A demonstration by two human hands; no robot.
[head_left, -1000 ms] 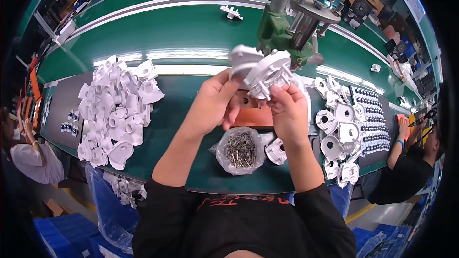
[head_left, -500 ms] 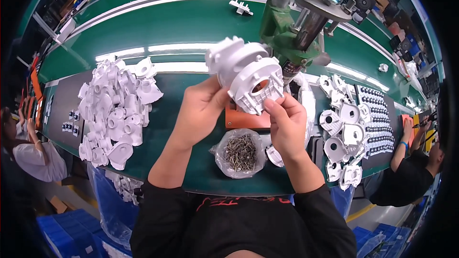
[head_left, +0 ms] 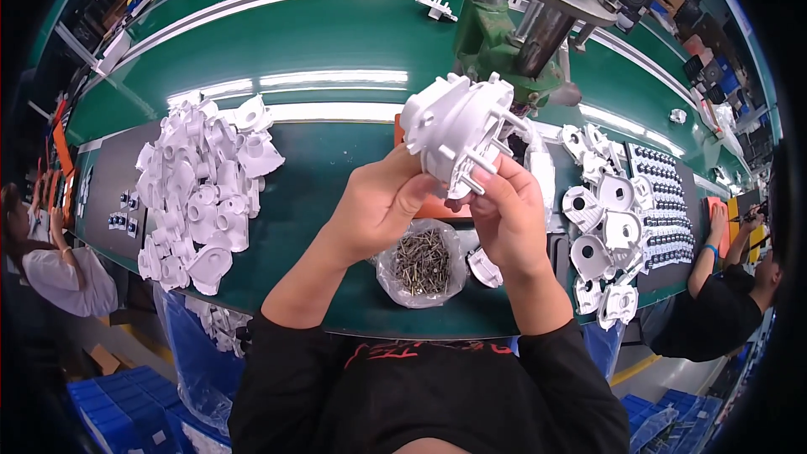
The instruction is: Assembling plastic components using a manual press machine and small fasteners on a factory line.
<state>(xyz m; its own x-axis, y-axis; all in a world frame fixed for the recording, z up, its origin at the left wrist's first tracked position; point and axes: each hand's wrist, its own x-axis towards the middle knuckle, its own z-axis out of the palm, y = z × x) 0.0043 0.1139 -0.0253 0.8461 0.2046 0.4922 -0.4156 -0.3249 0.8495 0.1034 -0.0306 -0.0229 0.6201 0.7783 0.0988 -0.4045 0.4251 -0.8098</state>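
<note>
Both my hands hold up a white plastic housing (head_left: 458,122) in front of the green press. My left hand (head_left: 378,206) grips its lower left side, thumb near the bottom edge. My right hand (head_left: 514,206) closes on its lower right, where several slim posts stick out. The fingertips behind the part are hidden. Directly below lies a clear bag of screws (head_left: 422,265). An orange block (head_left: 405,130) shows partly behind the housing and my hands.
A tall pile of white plastic parts (head_left: 202,193) stands on the left. More white covers (head_left: 593,256) lie on the right beside rows of small black-and-white pieces (head_left: 664,210). The green press (head_left: 504,42) rises behind my hands. Co-workers sit at both sides.
The housing has turned in my hands, so its round opening no longer faces me and its posts point right. It has moved slightly right, and both hands have shifted with it.
</note>
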